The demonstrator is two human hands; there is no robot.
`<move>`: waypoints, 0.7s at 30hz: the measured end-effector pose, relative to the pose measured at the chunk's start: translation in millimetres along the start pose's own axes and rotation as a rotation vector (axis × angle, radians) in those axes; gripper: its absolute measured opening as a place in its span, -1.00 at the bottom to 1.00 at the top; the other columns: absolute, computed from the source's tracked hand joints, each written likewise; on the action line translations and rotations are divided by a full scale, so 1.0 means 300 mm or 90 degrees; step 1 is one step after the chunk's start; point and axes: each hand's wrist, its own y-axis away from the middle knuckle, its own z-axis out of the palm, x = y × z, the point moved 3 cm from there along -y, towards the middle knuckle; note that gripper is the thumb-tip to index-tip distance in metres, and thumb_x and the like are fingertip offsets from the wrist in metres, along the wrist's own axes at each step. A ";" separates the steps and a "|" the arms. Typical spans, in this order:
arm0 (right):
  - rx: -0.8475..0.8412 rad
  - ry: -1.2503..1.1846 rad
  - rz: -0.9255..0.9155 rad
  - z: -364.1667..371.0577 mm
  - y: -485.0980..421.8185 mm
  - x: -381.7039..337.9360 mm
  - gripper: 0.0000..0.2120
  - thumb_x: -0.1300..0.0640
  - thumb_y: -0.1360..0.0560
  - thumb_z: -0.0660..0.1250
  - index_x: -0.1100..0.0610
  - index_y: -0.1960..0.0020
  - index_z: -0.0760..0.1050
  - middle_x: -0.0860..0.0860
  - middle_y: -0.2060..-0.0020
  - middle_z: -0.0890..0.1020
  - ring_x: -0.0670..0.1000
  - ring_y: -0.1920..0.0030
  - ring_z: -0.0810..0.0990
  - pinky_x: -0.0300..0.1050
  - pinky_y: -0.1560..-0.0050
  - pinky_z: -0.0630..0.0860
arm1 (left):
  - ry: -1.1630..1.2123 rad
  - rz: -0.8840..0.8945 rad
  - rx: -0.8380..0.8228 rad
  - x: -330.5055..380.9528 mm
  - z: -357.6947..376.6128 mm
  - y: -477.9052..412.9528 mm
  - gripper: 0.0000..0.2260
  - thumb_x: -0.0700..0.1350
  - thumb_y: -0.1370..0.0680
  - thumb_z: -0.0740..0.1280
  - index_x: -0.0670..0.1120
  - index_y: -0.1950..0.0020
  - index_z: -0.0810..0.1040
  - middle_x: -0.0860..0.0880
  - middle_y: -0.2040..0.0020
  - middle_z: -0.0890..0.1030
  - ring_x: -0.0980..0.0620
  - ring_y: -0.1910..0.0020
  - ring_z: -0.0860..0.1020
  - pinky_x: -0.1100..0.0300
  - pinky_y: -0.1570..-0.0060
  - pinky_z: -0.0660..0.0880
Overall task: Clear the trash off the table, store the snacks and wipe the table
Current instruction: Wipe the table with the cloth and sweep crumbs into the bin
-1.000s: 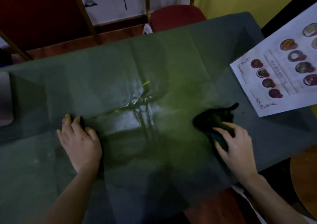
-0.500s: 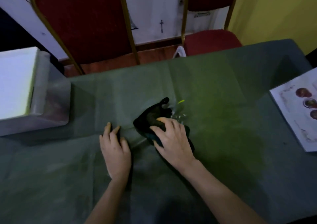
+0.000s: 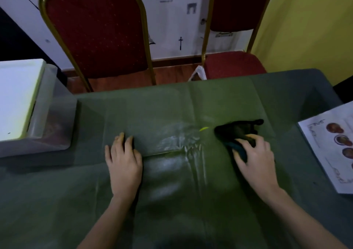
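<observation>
Black cloth (image 3: pixel 236 132) under right hand's (image 3: pixel 256 159) pressing grip; left hand (image 3: pixel 124 163) flat, empty.

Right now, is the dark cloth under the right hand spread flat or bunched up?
Bunched. The dark cloth sits in a crumpled lump on the green tablecloth, a corner sticking out, with the right hand pressing its near side.

— How many of each, counting out from the cloth (image 3: pixel 236 132)?

— One dark cloth. Two hands (image 3: pixel 124 164) on the bench (image 3: pixel 172 105), one left of the cloth, one on it. One printed sheet (image 3: pixel 328 153) to its right. One lidded clear box (image 3: pixel 38 115) far left.

— Chairs?

— Two red chairs (image 3: pixel 99 33) beyond it. One small yellow-green scrap (image 3: pixel 204 128) just left of the cloth, perhaps only a glint.
</observation>
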 end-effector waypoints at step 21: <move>0.027 0.065 -0.020 0.019 -0.352 -0.130 -0.63 0.05 -0.44 0.37 0.16 -0.20 0.52 0.22 -0.15 0.45 0.25 -0.10 0.45 0.18 -0.03 0.48 | 0.016 -0.041 0.005 0.011 -0.015 -0.011 -0.63 -0.09 -0.50 0.07 -0.15 -0.25 0.43 -0.16 -0.35 0.39 -0.12 -0.38 0.30 -0.10 -0.45 0.06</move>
